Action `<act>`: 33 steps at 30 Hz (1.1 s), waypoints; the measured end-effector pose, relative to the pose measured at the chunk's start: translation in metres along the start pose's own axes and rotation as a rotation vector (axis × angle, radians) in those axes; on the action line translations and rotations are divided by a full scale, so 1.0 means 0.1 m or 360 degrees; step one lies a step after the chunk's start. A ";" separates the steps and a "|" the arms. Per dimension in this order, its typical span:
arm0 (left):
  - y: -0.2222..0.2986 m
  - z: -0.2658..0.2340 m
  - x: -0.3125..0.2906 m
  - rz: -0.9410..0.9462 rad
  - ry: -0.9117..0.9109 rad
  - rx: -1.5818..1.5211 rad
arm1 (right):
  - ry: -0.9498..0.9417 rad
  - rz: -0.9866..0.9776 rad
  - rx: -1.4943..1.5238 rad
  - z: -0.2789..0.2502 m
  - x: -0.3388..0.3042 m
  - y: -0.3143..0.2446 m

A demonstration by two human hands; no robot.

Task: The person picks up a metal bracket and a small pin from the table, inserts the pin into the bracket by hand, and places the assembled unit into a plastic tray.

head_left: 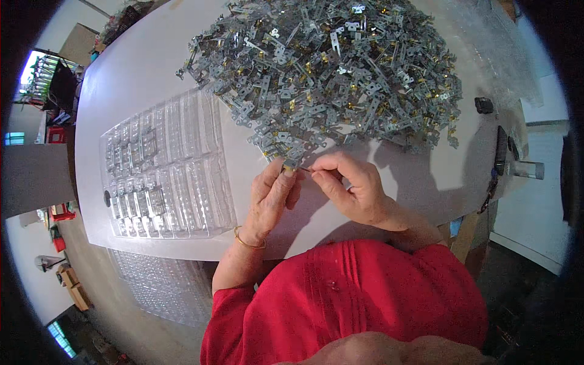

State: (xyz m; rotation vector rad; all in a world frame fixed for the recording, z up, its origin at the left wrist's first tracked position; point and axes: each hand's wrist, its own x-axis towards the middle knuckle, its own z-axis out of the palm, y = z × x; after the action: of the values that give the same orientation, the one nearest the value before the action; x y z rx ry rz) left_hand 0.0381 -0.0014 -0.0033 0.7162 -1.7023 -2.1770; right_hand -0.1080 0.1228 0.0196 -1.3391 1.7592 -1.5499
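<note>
My left hand [272, 198] pinches a small metal bracket [290, 164] with a yellowish part, between thumb and forefinger. It is at the near edge of a large heap of loose metal brackets [340, 73], many with brass-coloured bits. My right hand [356, 187] is closed just to the right, thumb and forefinger pinching a thin dark piece [305, 170] whose tip reaches the bracket. Fingers hide most of that piece, so its kind is unclear. A clear plastic blister tray [214, 158] lies left of the hands; metal brackets fill several of its left-hand slots.
All this rests on a white table [146, 73] with a curved-looking edge. Below its near left edge are more clear plastic trays [159, 286]. A small black object [483, 105] and a dark phone-like item [500, 150] lie at the right. Clear plastic sheeting [493, 48] covers the far right.
</note>
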 end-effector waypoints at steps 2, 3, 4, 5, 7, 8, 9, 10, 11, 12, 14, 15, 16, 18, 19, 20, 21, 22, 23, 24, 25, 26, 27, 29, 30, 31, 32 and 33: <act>0.00 0.01 0.01 -0.0043 0.0015 -0.0090 | -0.0007 0.0029 0.0003 0.00 0.00 0.02; 0.01 0.01 0.01 -0.0047 0.0014 -0.0092 | -0.0014 0.0055 0.0005 0.00 0.00 0.03; 0.04 0.02 0.01 -0.0047 0.0029 -0.0039 | -0.0015 0.0054 0.0006 0.00 0.00 0.03; 0.05 0.03 0.00 -0.0048 0.0043 0.0014 | -0.0012 0.0020 -0.0016 0.00 0.01 0.03; 0.00 0.01 0.00 -0.0028 0.0029 0.0018 | -0.0010 -0.0015 -0.0037 -0.01 0.00 0.02; -0.02 -0.01 -0.01 -0.0008 0.0014 0.0021 | -0.0025 0.0004 -0.0036 -0.02 0.00 0.00; -0.03 -0.02 -0.01 -0.0007 0.0015 0.0021 | -0.0041 0.0023 -0.0034 -0.02 0.00 -0.01; -0.04 -0.03 0.00 0.0047 0.0040 0.0145 | -0.0042 0.0022 -0.0034 -0.04 0.01 -0.02; -0.05 -0.04 0.00 0.0100 0.0065 0.0269 | -0.0050 -0.0036 -0.0093 -0.05 0.01 -0.02; -0.05 -0.04 0.01 0.0100 0.0067 0.0270 | -0.0058 -0.0095 -0.0152 -0.05 0.02 -0.02; -0.05 -0.02 0.02 0.0401 0.0144 0.0841 | -0.0049 -0.0123 -0.0200 -0.04 0.01 0.01; -0.04 0.00 0.03 0.0402 0.0139 0.0840 | -0.0043 -0.0152 -0.0247 -0.04 0.01 0.02; -0.01 0.01 0.02 0.0441 0.0144 0.0902 | -0.0042 -0.0152 -0.0249 -0.04 0.01 0.00; 0.00 0.02 0.02 0.0481 0.0146 0.0962 | -0.0044 0.0159 0.0025 -0.04 0.01 -0.07; 0.00 0.01 0.03 0.0534 0.0139 0.1021 | -0.0044 0.0157 0.0025 -0.02 0.02 -0.06; 0.00 0.01 0.02 0.0586 0.0132 0.1080 | -0.0017 0.0035 -0.0028 0.00 0.02 -0.04; 0.01 0.02 0.02 0.0588 0.0133 0.1081 | 0.0011 -0.0087 -0.0080 0.01 0.02 -0.03; 0.00 0.01 0.02 0.0596 0.0115 0.1109 | 0.0010 -0.0088 -0.0080 0.01 0.03 -0.03; 0.00 0.01 0.01 0.0603 0.0097 0.1138 | -0.0042 -0.0120 -0.0120 0.00 0.03 -0.03; -0.01 0.01 0.01 0.0603 0.0098 0.1138 | -0.0094 -0.0151 -0.0159 0.00 0.04 -0.03; -0.03 0.02 0.01 0.0612 0.0083 0.1225 | -0.0093 -0.0152 -0.0162 0.00 0.05 -0.02; -0.03 0.03 0.01 0.0621 0.0067 0.1311 | -0.0031 -0.0294 -0.0292 -0.01 0.06 0.01; -0.04 0.04 0.00 0.0623 0.0066 0.1310 | 0.0031 -0.0435 -0.0422 -0.01 0.06 0.02; -0.04 0.04 0.00 0.0611 0.0022 0.1230 | 0.0030 -0.0414 -0.0417 -0.03 0.05 0.00; -0.05 0.05 0.00 0.0611 0.0021 0.1228 | 0.0029 -0.0393 -0.0411 -0.04 0.05 -0.01; -0.07 0.05 0.00 0.0674 -0.0019 0.1217 | 0.0024 -0.0395 -0.0404 -0.04 0.07 -0.03; -0.09 0.05 0.00 0.0736 -0.0059 0.1205 | 0.0134 -0.0442 -0.0329 -0.04 0.09 -0.05; -0.12 0.04 -0.03 0.0729 -0.0051 0.1210 | 0.0244 -0.0489 -0.0253 -0.04 0.11 -0.05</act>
State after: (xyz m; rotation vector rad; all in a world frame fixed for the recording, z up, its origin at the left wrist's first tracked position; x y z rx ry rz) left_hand 0.0392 0.0059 -0.0132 0.3759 -2.4308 -1.2235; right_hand -0.1139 0.1157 0.0279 -1.6728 1.8703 -1.7440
